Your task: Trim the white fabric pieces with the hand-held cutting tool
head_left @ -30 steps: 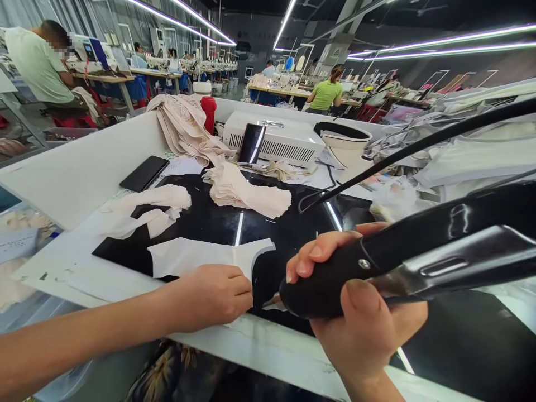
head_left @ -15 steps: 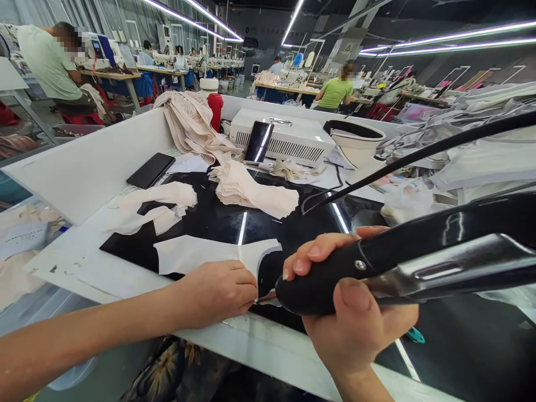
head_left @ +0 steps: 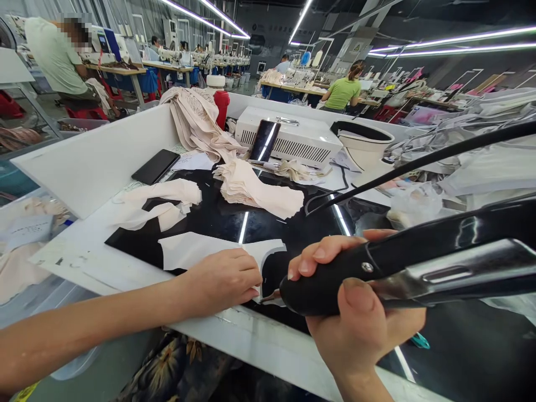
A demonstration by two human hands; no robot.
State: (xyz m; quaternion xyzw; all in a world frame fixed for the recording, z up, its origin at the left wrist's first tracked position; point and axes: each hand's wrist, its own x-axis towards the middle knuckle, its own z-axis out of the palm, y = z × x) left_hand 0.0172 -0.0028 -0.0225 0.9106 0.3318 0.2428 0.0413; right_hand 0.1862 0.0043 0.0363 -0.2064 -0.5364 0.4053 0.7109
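My right hand (head_left: pixel 355 312) is wrapped round the black handle of a large lever (head_left: pixel 419 262) that reaches in from the right. My left hand (head_left: pixel 224 279) is closed, knuckles up, with its fingertips pinching the near edge of a flat cream fabric piece (head_left: pixel 196 248) lying on the glossy black work surface (head_left: pixel 251 223). The two hands are close together at the table's front edge. A pile of cream fabric pieces (head_left: pixel 255 190) lies further back on the black surface.
Loose cream scraps (head_left: pixel 159 204) lie at the left, beside a black phone (head_left: pixel 156 166). A white machine (head_left: pixel 288 137), a second phone (head_left: pixel 263 139), a red cylinder (head_left: pixel 221 106) and draped fabric (head_left: pixel 196 120) stand behind. A black hose (head_left: pixel 419 159) crosses at right. Other people sit at sewing tables beyond.
Both hands keep their grip and stay nearly still. The view has drifted a little, so the table things sit slightly further right and lower.
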